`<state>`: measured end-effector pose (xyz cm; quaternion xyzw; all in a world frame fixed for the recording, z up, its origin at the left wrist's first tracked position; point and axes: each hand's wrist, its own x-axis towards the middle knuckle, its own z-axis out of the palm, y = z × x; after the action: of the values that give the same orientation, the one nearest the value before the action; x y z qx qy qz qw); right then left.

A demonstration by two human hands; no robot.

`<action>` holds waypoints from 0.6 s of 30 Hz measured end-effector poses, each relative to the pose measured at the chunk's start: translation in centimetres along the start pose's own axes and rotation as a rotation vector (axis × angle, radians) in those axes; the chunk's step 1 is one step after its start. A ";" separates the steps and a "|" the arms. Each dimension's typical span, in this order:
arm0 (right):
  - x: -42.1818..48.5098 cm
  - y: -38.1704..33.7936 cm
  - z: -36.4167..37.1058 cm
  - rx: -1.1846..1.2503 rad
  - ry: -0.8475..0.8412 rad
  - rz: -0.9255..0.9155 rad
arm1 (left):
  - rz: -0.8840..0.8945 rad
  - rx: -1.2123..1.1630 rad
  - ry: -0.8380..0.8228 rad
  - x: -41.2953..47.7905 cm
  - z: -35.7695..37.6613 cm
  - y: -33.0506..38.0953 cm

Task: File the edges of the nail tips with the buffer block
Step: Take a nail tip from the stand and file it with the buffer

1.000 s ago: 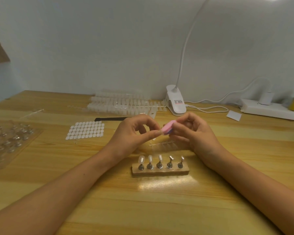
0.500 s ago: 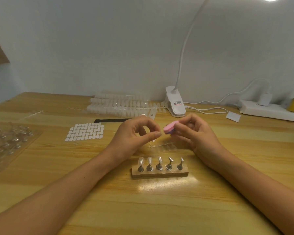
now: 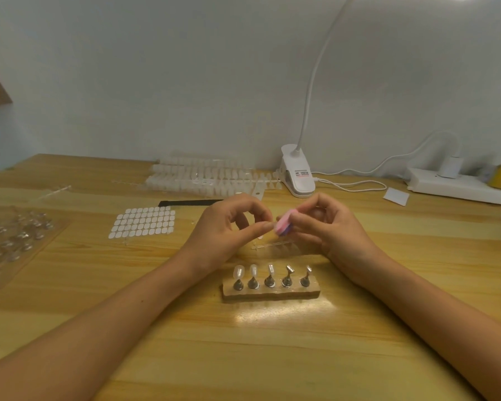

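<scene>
Two hands meet above the middle of the pale wooden desk, and the filing step looks to be in hand. The right hand grips a small pink buffer block with a purple layer between thumb and fingertips, its face turned toward the left hand. That hand has thumb and forefinger curled into a pinch just beside the block; whether a tip sits in that pinch I cannot tell, as it is too small and clear to make out. Toward the near edge, below the hands, a low wooden stand with five metal pegs carries clear plastic nail tips on at least its two leftmost pegs. Strips of spare white nail tips lie along the far edge, beside a white clip lamp. By my reading, the next move calls for short, light strokes of the block along one tip edge, with the left pinch firm enough that the tip neither bends nor slips out.
</scene>
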<state>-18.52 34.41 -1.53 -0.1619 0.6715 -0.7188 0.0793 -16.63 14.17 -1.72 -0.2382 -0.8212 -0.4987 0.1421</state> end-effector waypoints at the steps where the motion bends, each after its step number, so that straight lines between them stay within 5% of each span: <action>1: 0.0 0.0 0.0 -0.048 -0.061 0.010 | 0.006 0.003 0.012 0.0 0.0 0.0; 7: 0.0 0.0 0.0 -0.003 -0.003 -0.014 | -0.003 0.019 -0.029 -0.1 0.1 0.1; 10: -0.2 0.0 0.2 -0.112 -0.103 -0.016 | 0.036 0.052 -0.015 -0.1 0.1 0.3; 14: -0.1 0.0 0.0 -0.036 0.020 -0.030 | 0.045 0.042 -0.016 -0.2 0.1 0.5; 18: -0.1 0.1 0.1 -0.124 -0.066 -0.014 | 0.053 0.059 -0.029 -0.2 0.1 0.5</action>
<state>-18.40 34.30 -1.67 -0.1949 0.7107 -0.6704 0.0862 -16.16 14.40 -1.46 -0.2628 -0.8310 -0.4667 0.1502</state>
